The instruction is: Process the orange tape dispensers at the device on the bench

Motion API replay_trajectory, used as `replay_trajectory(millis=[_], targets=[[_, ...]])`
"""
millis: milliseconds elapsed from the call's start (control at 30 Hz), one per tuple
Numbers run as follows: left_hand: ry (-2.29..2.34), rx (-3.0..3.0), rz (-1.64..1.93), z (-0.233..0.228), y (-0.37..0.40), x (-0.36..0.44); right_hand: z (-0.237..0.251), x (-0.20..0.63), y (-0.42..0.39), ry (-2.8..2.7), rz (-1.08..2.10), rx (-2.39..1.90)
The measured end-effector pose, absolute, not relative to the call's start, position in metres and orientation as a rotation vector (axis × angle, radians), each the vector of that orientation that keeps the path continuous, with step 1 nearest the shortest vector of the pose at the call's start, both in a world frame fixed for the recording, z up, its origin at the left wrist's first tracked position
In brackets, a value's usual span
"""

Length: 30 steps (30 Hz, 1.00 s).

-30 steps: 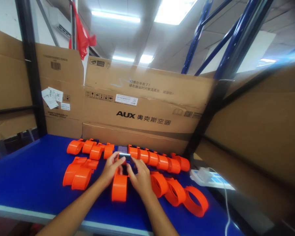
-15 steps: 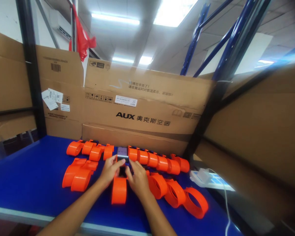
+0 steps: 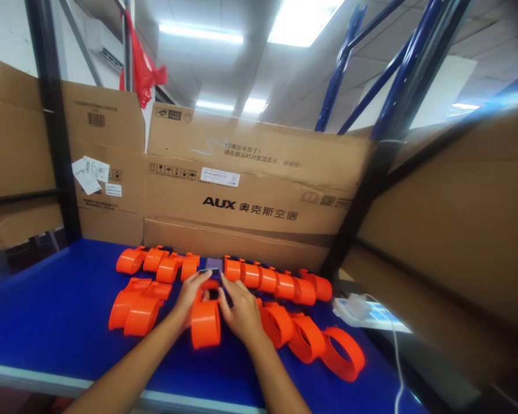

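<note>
Both my hands meet at the middle of a blue table (image 3: 47, 322). My left hand (image 3: 190, 296) and my right hand (image 3: 240, 310) hold an orange wristband (image 3: 206, 323) between them, with a small dark device (image 3: 213, 265) at its far end under my fingertips. The band curls upright toward me. A row of several orange wristbands (image 3: 267, 279) lies behind my hands. More orange bands lie to the left (image 3: 138, 305) and to the right (image 3: 323, 345).
Large cardboard boxes (image 3: 250, 190) stand along the back edge of the table and at both sides. A white power strip (image 3: 356, 307) with a cable lies at the right. Black and blue rack posts (image 3: 371, 172) rise at the corners.
The device end was tipped up showing its screen half a second ago; now it is lowered flat, and the orange band has shifted slightly left and nearer to me.
</note>
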<state>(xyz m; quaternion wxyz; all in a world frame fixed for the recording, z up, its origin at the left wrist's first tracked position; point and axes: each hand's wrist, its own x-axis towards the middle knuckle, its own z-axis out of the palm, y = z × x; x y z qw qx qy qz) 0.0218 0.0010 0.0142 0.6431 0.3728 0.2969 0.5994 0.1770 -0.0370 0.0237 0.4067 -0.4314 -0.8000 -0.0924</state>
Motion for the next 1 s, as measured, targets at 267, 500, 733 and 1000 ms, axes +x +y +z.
replay_trajectory(millis=[267, 500, 733, 1000], targets=[[0.687, 0.744, 1.312, 0.0146, 0.0009, 0.0243, 0.0216, 0.1795, -0.0352, -2.043, -0.328, -1.124], [0.668, 0.801, 1.296, 0.0162, -0.0022, 0.0261, 0.0186, 0.1767, -0.0347, -1.991, -0.418, -1.183], [0.645, 0.864, 1.270, 0.0162, -0.0030, 0.0269, 0.0182, 0.1725, -0.0356, -1.928, -0.484, -1.240], [0.673, 0.923, 1.262, 0.0169, -0.0030, 0.0247, 0.0156, 0.1714, -0.0386, -1.929, -0.470, -1.238]])
